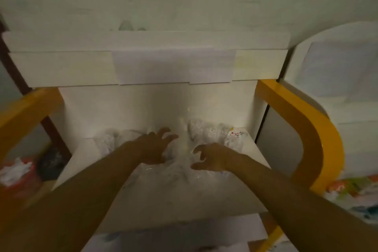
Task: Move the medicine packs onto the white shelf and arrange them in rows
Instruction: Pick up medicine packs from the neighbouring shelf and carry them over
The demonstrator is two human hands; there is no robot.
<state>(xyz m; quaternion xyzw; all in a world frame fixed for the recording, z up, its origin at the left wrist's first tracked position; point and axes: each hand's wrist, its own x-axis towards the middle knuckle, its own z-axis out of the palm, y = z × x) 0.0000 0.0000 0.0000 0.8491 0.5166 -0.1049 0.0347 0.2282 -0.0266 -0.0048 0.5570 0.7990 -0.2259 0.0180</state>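
Observation:
Several clear, blurred medicine packs (208,133) lie along the back of the white shelf (180,196), with more on the left (106,141) and under my hands. One pack at the right shows a small red print (235,134). My left hand (155,147) reaches over the packs with its fingers spread and holds nothing. My right hand (212,157) hovers just above a pack with fingers loosely curled; no grip is visible.
Yellow curved side rails (302,129) frame the shelf on both sides. A white upper shelf front (143,67) hangs overhead. A red container with white items (18,174) sits at lower left. Colourful items (351,192) lie at the right.

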